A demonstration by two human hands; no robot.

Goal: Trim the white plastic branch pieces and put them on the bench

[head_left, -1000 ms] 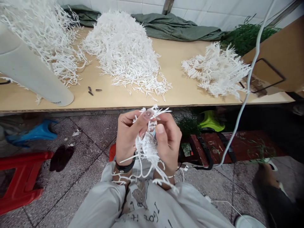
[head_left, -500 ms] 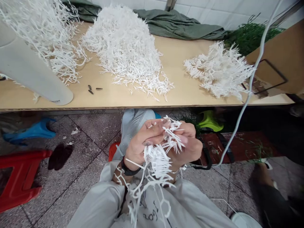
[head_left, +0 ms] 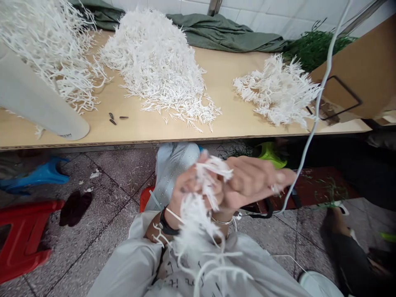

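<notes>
My left hand (head_left: 186,185) is closed on a bunch of white plastic sprigs (head_left: 198,220), whose branching strands hang down over my lap. Beside it on the right, my right hand (head_left: 252,179) is blurred, its fingers bent together and pointing right. A small white piece shows near its fingertips; what the fingers pinch is too smeared to name. Ahead on the table (head_left: 123,134) lie a big heap of short white sprigs (head_left: 161,62), a smaller white heap (head_left: 278,90) to the right and long white strands (head_left: 46,53) at the left.
A white cylinder (head_left: 40,95) leans in at the left, near three dark seeds (head_left: 112,121). A white cable (head_left: 324,82) crosses the right side. Green sprigs (head_left: 312,49) and a cardboard box (head_left: 361,70) are at the back right. Below are a red stool (head_left: 24,247) and another person's leg (head_left: 340,231).
My right hand has swung out to the right, away from the bunch. My left hand has shifted slightly left with the sprigs. The whole view has moved a little.
</notes>
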